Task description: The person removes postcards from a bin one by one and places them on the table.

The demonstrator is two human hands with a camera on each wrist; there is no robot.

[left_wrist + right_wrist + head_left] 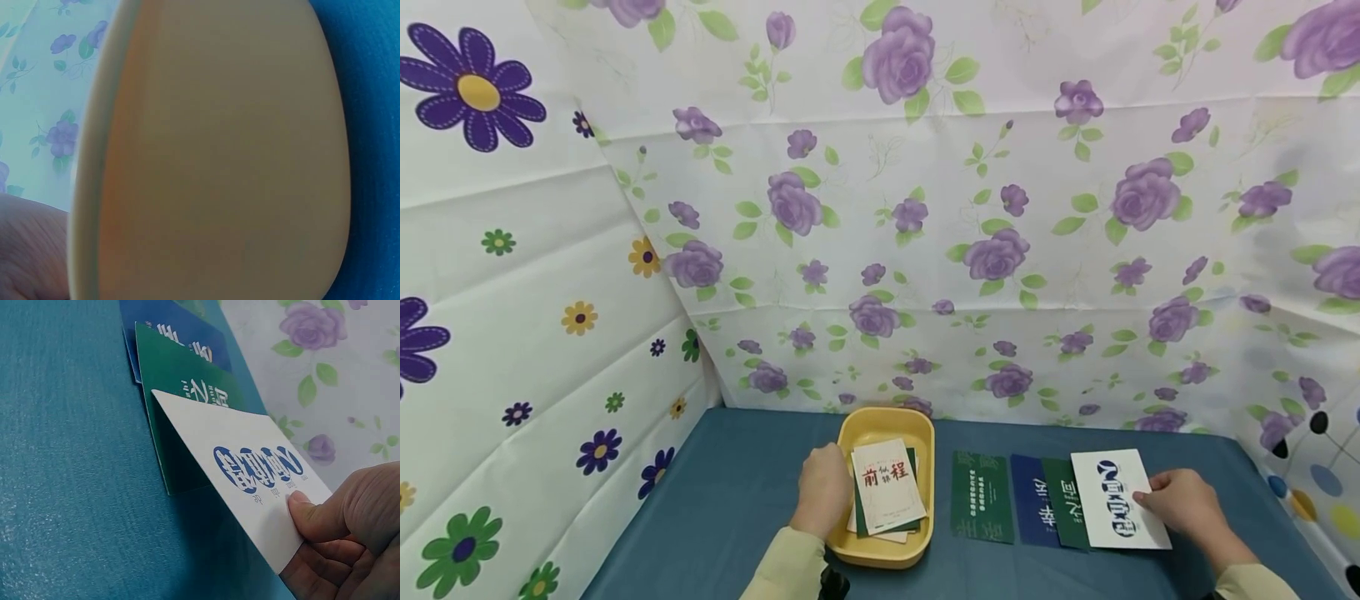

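A white card with blue lettering (1108, 517) is pinched at its right edge between the thumb and fingers of my right hand (1183, 502). In the right wrist view this card (234, 447) is tilted, its far edge raised above a green card (178, 434). My left hand (822, 490) grips the left rim of a yellow plastic basket (929, 475); its fingertips are hidden. In the left wrist view the basket's outer wall (231, 150) fills most of the picture. Inside the basket lies a white card with red characters (891, 502) on top of a green one.
Left of the held card, a green card (1070, 500) and a blue card (1033, 504) overlap on the blue-covered table (700, 533). Another green card (981, 492) lies nearer the basket. Flowered cloth walls (925, 250) stand behind and at the sides.
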